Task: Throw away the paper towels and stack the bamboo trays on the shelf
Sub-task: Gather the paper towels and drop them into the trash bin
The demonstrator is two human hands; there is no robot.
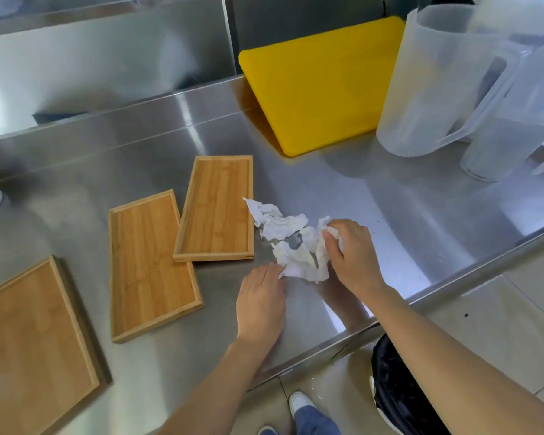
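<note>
Crumpled white paper towels (291, 241) lie on the steel counter (390, 202), just right of the bamboo trays. My right hand (354, 255) is closed on the towels' right end. My left hand (261, 301) rests palm down on the counter, its fingertips touching the towels' lower left edge. Three bamboo trays lie flat: one (217, 208) right beside the towels, overlapping a second (148, 265), and a larger one (32, 346) at the lower left.
A yellow cutting board (321, 86) leans against the back wall. Two clear plastic pitchers (437, 86) stand at the right rear. A bin with a black liner (396, 394) sits on the floor below the counter's front edge, beside my shoe (300, 403).
</note>
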